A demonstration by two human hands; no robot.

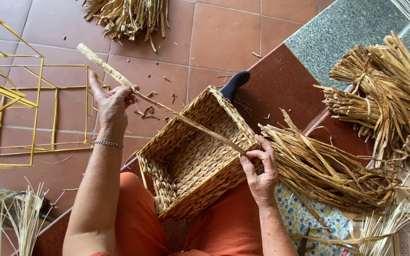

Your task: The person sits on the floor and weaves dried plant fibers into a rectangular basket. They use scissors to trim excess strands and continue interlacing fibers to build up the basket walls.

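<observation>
Overhead, bare tiled floor (224, 33) lies beyond the woven basket (195, 156), whose rim the right hand (261, 171) grips, while the left hand (112, 105) pinches a straw strand (167, 108) taut.

A floor of reddish-brown tiles (224, 33) fills most of the view. At the left stands a yellow wire frame (20, 95) made of open rectangles. A loose heap of dried straw (129, 16) lies at the top. At the right, tied bundles of dried stalks (385, 90) rest near a grey speckled stone slab (352, 28). Pale thin reeds (20, 218) fan out at the lower left. A blue-patterned cloth (304, 220) shows at the bottom.
</observation>
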